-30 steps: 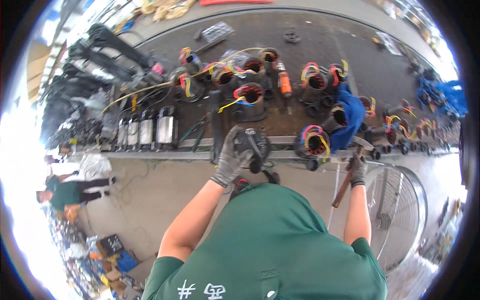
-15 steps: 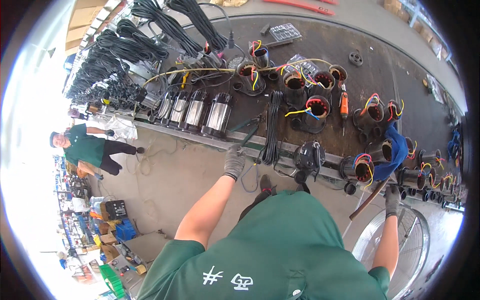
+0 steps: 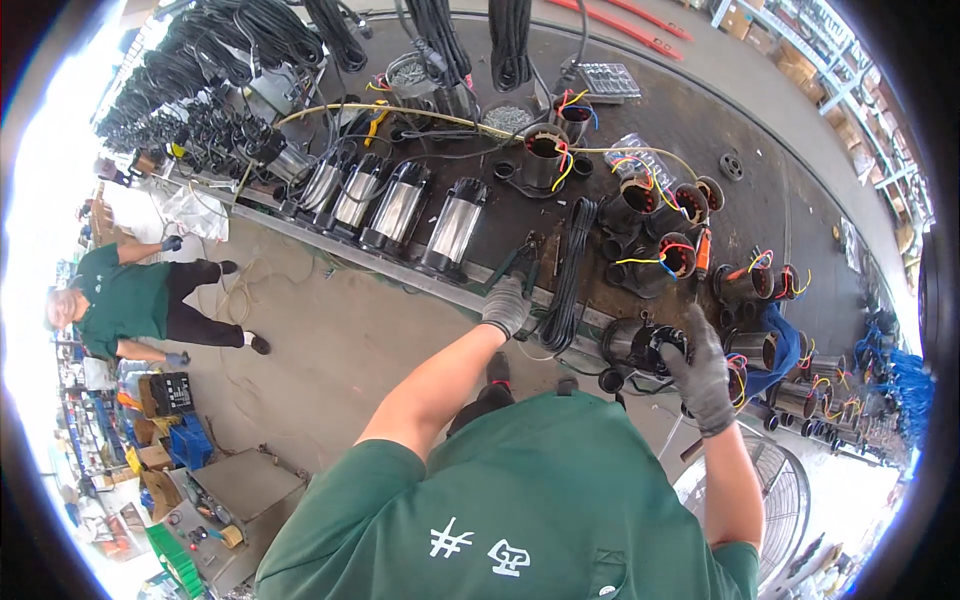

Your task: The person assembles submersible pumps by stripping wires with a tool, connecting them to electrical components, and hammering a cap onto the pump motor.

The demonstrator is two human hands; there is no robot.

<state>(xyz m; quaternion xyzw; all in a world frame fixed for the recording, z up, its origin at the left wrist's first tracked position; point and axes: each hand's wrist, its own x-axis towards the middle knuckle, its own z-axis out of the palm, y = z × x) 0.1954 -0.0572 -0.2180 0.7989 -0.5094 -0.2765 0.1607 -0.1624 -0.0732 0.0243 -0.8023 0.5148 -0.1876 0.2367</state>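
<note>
My left hand (image 3: 508,306), in a grey glove, is closed around the green-handled pliers (image 3: 518,262) at the bench's near edge. A bundled black cable (image 3: 570,285) lies just right of them. My right hand (image 3: 706,378), also gloved, has its fingers spread, with the thumb side close to the black pump body (image 3: 628,343) lying on the bench edge. Whether it touches that body, I cannot tell. Behind it stand several dark motor housings (image 3: 632,205) with coloured wires, and an orange screwdriver (image 3: 703,250). A blue cloth (image 3: 785,345) lies right of my right hand.
Several silver-bodied pumps (image 3: 455,228) line the bench's left edge, with heaps of coiled black cable (image 3: 240,40) beyond. More wired housings (image 3: 800,398) crowd the right edge. A large fan (image 3: 790,490) stands below at right. A co-worker in green (image 3: 130,290) stands at left.
My right hand has moved left and up from beside the wooden handle to the black pump body, its fingers opening. The view has shifted; my left hand stays at the pliers.
</note>
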